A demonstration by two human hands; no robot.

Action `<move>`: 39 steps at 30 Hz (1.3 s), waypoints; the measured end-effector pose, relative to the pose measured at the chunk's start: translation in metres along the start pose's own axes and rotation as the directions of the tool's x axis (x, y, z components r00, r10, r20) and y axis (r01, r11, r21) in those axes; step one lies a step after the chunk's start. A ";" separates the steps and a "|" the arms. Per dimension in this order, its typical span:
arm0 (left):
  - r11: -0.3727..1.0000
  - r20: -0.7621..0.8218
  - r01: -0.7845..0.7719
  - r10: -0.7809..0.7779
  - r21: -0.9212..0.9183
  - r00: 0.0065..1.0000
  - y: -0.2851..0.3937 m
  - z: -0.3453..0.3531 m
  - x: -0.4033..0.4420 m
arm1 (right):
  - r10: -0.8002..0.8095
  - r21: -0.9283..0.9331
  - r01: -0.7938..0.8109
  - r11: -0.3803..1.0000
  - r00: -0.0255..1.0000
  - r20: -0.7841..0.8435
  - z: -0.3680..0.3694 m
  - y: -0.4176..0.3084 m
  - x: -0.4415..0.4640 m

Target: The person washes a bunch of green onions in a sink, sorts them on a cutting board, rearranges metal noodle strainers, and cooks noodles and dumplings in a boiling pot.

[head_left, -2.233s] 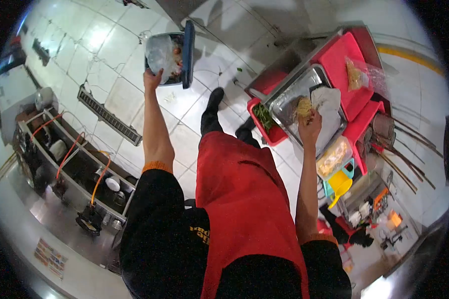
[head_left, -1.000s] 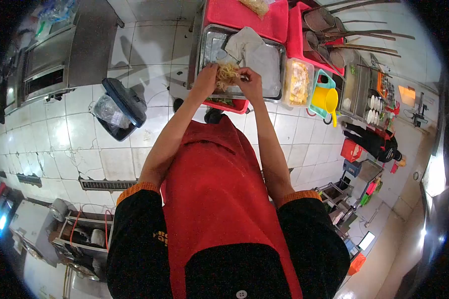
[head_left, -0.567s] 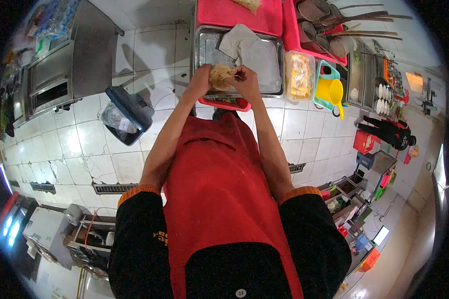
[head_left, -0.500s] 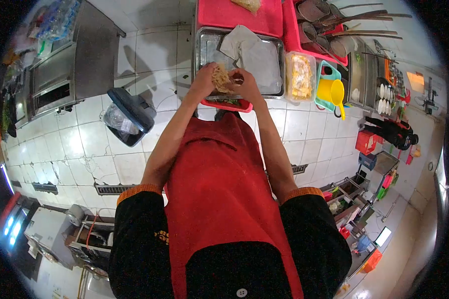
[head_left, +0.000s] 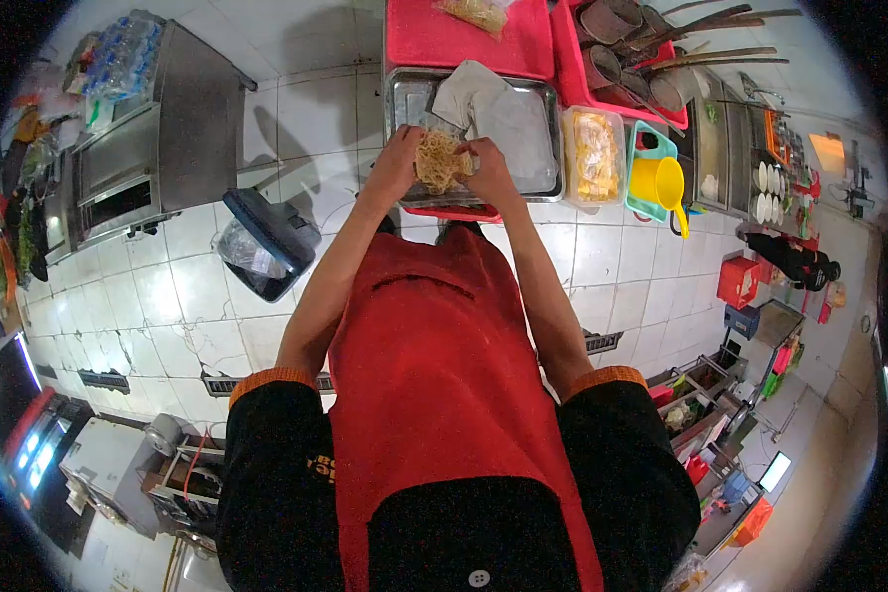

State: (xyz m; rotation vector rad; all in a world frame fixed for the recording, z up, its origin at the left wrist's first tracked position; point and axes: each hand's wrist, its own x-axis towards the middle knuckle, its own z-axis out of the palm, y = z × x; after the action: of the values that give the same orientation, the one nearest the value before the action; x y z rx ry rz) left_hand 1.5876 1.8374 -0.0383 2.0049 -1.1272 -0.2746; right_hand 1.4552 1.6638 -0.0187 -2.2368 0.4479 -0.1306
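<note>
A loose bundle of pale yellow noodles (head_left: pixel 440 161) is held between both hands over the near left part of a metal tray (head_left: pixel 535 187). My left hand (head_left: pixel 397 163) grips its left side, fingers curled. On its right side, my right hand (head_left: pixel 488 172) pinches the noodles with thumb and fingers. A whitish cloth or sheet (head_left: pixel 513 118) lies in the tray, just beyond my right hand. Behind the tray, a bag of noodles (head_left: pixel 476 14) rests on a red tray (head_left: pixel 434 44).
Right of the tray are a clear container of yellow pieces (head_left: pixel 594 158), a turquoise basket (head_left: pixel 644 138) with a yellow dipper (head_left: pixel 655 184), and strainers (head_left: pixel 607 64) in a red bin. A lidded bin (head_left: pixel 257 252) stands left on the floor. A co-worker (head_left: pixel 794 259) is far right.
My left hand came from the bin and its plastic bag to the noodles. Both hands now hold them over the tray, where earlier only my right hand did. The view has turned.
</note>
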 end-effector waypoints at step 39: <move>0.759 0.089 0.361 -0.375 -0.542 0.923 0.177 0.078 0.092 | 0.154 -0.573 -0.182 0.799 0.983 -0.098 -0.399 0.170 0.141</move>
State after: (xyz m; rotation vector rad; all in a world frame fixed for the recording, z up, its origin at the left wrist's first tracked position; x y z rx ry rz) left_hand 1.4903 1.6729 0.0574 1.6724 -0.5278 -0.6948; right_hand 1.4439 1.2243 0.1034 -2.7818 0.7970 0.0616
